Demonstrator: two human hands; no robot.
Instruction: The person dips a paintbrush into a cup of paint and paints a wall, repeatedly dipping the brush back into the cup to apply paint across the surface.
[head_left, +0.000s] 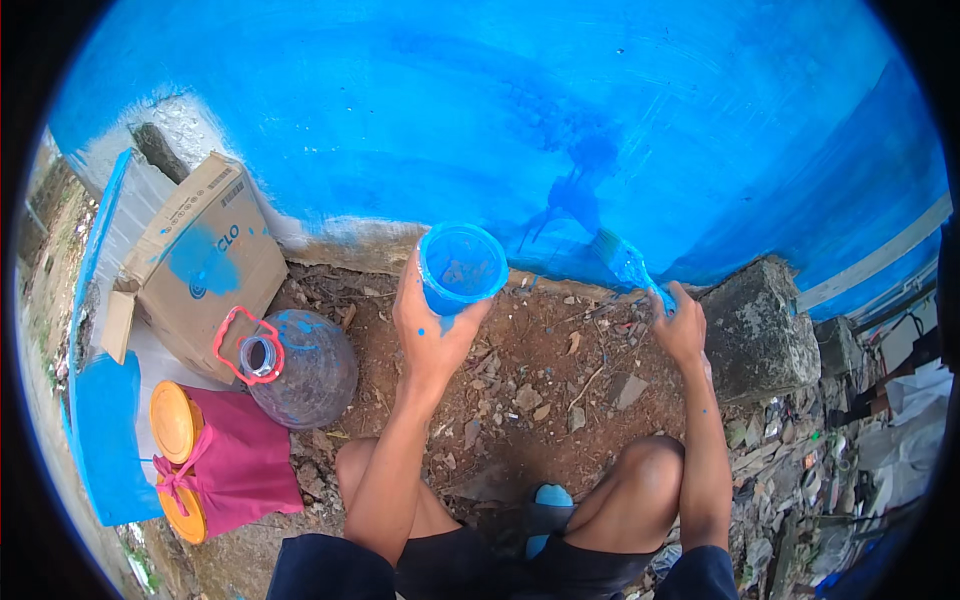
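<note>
My left hand is closed round a blue plastic tub, holding it upright over the dirt; its inside is smeared with blue paint. A spot of paint marks the back of that hand. In my right hand is the handle of a paintbrush, coated in blue. The brush's bristles point up and left and are at the lower part of the blue wall; whether they touch it I cannot tell. Darker wet-looking paint streaks the wall just above the brush.
At left stand a paint-stained cardboard box, a clear round jug with a red handle, and a magenta bag with orange-lidded containers. A concrete block sits against the wall at right. Stones and litter cover the ground there.
</note>
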